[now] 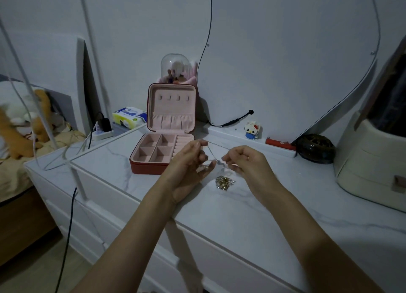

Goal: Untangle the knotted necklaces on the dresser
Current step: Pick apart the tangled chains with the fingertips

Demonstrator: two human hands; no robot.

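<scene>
White marble-topped bench (241, 215): left hand (189, 167) and right hand (246, 163) each pinch thin silver chain (211, 152), lifted so gold-and-silver tangled necklace clump (224, 182) hangs loose for separating.

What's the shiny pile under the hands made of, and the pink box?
The pile of necklaces looks like metal chain, gold and silver coloured, because it glints in small bright spots. The jewelry box seems lined with soft pink fabric, matte and gathered in folds inside the lid; its red outside looks like leather or plastic, hard to tell.
</scene>
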